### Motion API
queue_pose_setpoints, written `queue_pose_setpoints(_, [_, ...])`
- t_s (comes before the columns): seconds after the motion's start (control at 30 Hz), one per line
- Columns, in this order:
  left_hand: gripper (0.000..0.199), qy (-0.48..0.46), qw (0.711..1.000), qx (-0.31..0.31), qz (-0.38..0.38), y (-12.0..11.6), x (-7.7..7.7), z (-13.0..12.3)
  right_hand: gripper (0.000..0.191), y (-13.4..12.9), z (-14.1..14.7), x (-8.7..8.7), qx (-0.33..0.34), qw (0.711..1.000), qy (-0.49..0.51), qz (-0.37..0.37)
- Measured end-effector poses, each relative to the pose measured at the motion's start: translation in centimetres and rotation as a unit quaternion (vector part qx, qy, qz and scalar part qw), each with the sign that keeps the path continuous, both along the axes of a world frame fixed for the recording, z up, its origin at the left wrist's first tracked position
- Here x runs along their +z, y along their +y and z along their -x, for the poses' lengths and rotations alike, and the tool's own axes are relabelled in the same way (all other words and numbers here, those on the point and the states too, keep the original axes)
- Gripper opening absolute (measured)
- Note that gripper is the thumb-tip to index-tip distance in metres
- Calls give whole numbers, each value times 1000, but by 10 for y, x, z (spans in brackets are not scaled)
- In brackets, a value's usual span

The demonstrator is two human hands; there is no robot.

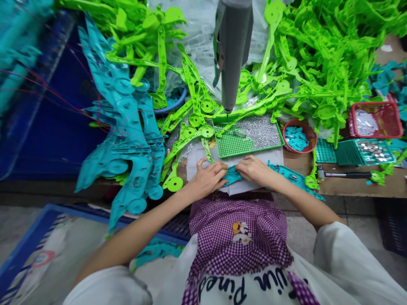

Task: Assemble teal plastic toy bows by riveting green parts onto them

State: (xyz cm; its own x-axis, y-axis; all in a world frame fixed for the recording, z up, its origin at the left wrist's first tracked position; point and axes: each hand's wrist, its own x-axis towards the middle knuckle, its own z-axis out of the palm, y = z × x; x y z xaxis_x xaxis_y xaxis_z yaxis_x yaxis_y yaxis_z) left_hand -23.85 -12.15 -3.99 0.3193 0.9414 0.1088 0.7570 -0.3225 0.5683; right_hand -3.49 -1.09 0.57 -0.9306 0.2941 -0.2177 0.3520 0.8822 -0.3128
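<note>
Both hands meet at a teal plastic part [232, 174] lying on a pale cloth [267, 156] at the table's front edge. My left hand [210, 174] has its fingers bent around the part's left end. My right hand [252, 170] pinches its upper right side, thumb and fingertips together. Whatever small piece may sit under those fingertips is hidden. To the right, partly under my right forearm, lies a longer teal shell [295, 178]. Just beyond the hands is a green tray [233, 146] with many small metal screws and a thin metal tool [233, 133] across it.
A grey power screwdriver [233, 55] hangs bit-down over the tray. Bright green plastic arms [321, 63] pile up behind and left. Teal shells [127, 127] stack at left. A red round basket [299, 135], red square basket [375, 120] and hammer [345, 174] are right.
</note>
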Motion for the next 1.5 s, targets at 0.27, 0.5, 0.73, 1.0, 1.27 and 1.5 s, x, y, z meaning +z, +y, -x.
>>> queue_pose_setpoints(0.27, [28, 28, 999, 2, -20, 0, 2, -2, 27, -2, 1, -5, -7, 1000, 4, -12])
queue_pose_setpoints(0.5, [31, 117, 991, -32, -48, 2, 16, -4, 23, 1, -2, -8, -82, 996, 7, 25])
queue_pose_setpoints(0.73, [30, 148, 986, -28, -73, 4, 16, -5, 19, -15, 6, 1, -266, 963, -34, 14])
queue_pose_setpoints(1.0, [31, 135, 988, -32, -73, 5, 16, -4, 16, 5, -4, 18, -309, 948, -34, 61])
queue_pose_setpoints(1.27, [31, 125, 990, -29, -67, 5, 15, -3, 24, -10, -31, -2, -359, 932, 49, 31])
queue_pose_setpoints(1.5, [33, 141, 988, -35, -56, 5, 17, -3, 20, -7, -20, -3, -372, 928, -14, 21])
